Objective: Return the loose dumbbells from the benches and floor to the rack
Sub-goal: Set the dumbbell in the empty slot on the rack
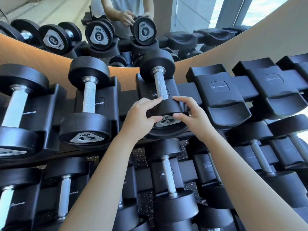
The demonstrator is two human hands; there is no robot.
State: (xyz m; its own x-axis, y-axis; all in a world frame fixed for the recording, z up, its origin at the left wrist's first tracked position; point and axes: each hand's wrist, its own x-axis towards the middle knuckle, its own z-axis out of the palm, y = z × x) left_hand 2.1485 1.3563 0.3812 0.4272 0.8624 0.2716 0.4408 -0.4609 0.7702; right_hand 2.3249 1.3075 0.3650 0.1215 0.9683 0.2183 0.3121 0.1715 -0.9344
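Both forearms led up to the rack's [220, 97] top tier, where the left hand [141, 114] and right hand [191, 117] gripped the near head of the 4 dumbbell [160, 85], apparently seated in its cradle. It looked rigid and dense; its knurled handle would give a surer hold.

Empty cradles [220, 95] stand open to the right — the 6 dumbbell [89, 97] (left side) crowds close.

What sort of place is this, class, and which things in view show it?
Most likely a gym's weights area: a tiered rack holds numbered dumbbells, the left hand and right hand grip the 4 dumbbell, and a mirror hangs behind.
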